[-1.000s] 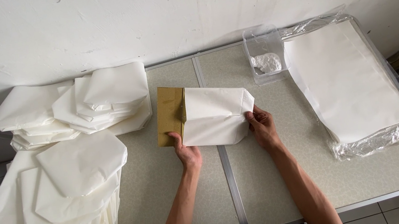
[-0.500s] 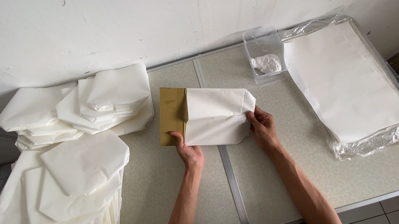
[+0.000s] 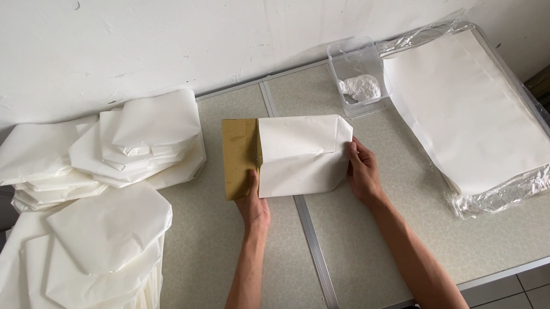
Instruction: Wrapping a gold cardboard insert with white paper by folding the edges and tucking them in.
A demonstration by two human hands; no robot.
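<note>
We're looking down at the worktop (image 3: 388, 260), both hands working a folded white paper sheet (image 3: 300, 155) near the back edge, just left of the centre seam. The sheet is lying w/ its left part over a brown cardboard template (image 3: 240, 155), which is sticking out on the left side. Our left hand (image 3: 252, 205) is pressing flat on the template's near-left corner, fingers touching the sheet's left edge; grip not closed round anything, just pressing down. Our right hand (image 3: 364, 172) is pinching the sheet's right edge, thumb on top, fingers curled at the fold, so closed on the paper.

At the back-left corner we're seeing a stack of folded white papers (image 3: 125, 142); a bigger pile of folded papers (image 3: 85, 271) is sitting off the left edge. Toward the right edge a stack of flat white sheets (image 3: 471, 111) is lying in clear plastic wrap (image 3: 527, 188). Between that stack & our sheet, at the back edge, a small clear container (image 3: 358, 76) is holding something white; can't tell what.
</note>
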